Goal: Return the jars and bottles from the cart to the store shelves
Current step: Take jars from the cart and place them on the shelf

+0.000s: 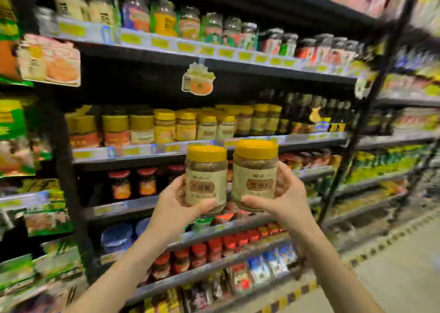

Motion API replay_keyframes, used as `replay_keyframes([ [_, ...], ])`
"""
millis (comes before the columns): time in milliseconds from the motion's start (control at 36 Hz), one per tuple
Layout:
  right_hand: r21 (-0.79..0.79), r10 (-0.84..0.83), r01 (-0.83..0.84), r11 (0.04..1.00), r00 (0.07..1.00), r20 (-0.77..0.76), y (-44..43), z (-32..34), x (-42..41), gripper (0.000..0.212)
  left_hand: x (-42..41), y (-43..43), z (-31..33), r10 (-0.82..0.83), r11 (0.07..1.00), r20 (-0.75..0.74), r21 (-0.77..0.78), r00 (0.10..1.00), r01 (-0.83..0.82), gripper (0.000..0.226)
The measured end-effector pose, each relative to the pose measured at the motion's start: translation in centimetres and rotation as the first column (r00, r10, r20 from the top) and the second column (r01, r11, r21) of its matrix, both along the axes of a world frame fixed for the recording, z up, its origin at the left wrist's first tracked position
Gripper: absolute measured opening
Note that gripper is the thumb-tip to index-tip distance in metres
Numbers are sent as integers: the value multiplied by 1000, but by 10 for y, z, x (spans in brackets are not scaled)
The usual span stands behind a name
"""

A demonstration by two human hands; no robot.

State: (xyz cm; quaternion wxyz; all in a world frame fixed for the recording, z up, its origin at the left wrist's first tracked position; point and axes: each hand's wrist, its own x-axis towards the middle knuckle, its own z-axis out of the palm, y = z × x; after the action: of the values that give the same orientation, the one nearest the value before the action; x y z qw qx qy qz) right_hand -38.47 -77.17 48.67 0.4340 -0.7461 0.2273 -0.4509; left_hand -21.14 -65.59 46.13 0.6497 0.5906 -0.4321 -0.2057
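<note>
Two matching jars with yellow lids and beige labels are held up side by side in front of the shelves. My left hand (177, 202) grips the left jar (206, 177) round its lower half, thumb across the front. My right hand (282, 197) grips the right jar (255, 173) the same way. Both jars are upright and close together, just below the edge of the shelf (142, 151) that carries a row of similar yellow-lidded jars (185, 124). The cart is out of view.
Tall black shelving fills the view. Clear jars stand on the top shelf (209, 50), dark red-lidded jars (133, 184) one level below the yellow ones, packets and red-capped jars lower down. A black upright post (371, 98) divides the bays. The aisle floor (392, 272) lies at the lower right.
</note>
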Motion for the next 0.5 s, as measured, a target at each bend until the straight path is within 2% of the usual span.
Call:
replay_keyframes([
  [222,-8,-106,107,994,993,59,-63,5,-58,73,-47,-80,6,-68,998,31,6,997,68,52],
  [417,-34,-200,201,979,978,52,-117,-4,-68,76,-51,-147,10,-95,995,50,-2,994,95,63],
  [500,-23,-226,227,974,973,38,-141,-9,-66,81,-46,-176,12,-123,992,65,-18,990,124,60],
])
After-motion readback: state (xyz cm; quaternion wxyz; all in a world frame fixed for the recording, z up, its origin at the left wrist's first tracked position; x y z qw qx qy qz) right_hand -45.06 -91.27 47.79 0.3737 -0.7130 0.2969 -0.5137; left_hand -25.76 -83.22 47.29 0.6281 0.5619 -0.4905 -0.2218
